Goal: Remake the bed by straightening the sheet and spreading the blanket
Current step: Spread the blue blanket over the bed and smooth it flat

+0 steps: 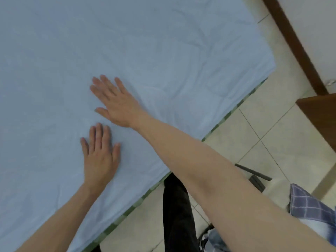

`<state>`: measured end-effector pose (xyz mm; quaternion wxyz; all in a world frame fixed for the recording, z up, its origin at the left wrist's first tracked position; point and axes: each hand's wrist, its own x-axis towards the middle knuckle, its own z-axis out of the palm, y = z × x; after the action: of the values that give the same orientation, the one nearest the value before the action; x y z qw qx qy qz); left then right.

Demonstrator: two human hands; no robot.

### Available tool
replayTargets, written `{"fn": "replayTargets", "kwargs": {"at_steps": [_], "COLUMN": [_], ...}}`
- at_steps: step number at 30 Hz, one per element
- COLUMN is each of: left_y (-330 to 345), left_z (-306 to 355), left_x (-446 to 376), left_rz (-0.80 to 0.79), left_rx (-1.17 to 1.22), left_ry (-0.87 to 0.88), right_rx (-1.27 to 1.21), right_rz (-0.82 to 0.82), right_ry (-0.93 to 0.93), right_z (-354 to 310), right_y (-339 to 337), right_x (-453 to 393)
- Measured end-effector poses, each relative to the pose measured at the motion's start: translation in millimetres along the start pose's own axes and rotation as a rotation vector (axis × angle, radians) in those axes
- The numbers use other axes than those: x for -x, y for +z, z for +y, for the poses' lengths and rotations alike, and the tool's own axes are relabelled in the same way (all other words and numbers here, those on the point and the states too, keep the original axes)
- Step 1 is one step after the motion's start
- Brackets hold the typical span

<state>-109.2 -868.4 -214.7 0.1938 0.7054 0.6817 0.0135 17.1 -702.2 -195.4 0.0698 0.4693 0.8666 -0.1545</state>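
A pale blue sheet [163, 42] covers the bed and fills most of the view, with soft creases toward the right corner. My left hand [101, 157] lies flat on the sheet near the bed's near edge, fingers straight. My right hand [114, 102] rests flat on the sheet just beyond it, fingers spread and pointing up-left, its arm reaching in from the lower right. A blue checked cloth [307, 206], perhaps the blanket, lies off the bed at the lower right.
A green-and-white checked edge [234, 110] shows under the sheet along the bed's side. Beige floor tiles [263, 124] lie to the right, with a brown wooden piece of furniture [320, 113], a dark door frame [294, 44] and my dark trouser leg [178, 211].
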Motion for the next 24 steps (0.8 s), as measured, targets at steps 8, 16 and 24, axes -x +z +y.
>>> {"fn": "replayTargets", "kwargs": {"at_steps": [8,16,24], "left_y": [88.3,24.9,-16.1], "left_z": [193.3,264.8,323.5], "left_x": [-77.4,-184.3,-382.2], "left_rz": [0.026,-0.040,0.157], "left_rx": [-0.105,0.022,0.202], "left_ry": [0.196,-0.064,-0.807], "right_rx": [-0.233,-0.619,-0.617], "right_rz": [0.193,-0.011,-0.244], "right_ry": [0.955,1.203,0.969], "right_z": [366.0,403.1,441.0], "right_y": [5.0,-35.7,-77.5], "right_x": [170.2,184.8,209.3]}}
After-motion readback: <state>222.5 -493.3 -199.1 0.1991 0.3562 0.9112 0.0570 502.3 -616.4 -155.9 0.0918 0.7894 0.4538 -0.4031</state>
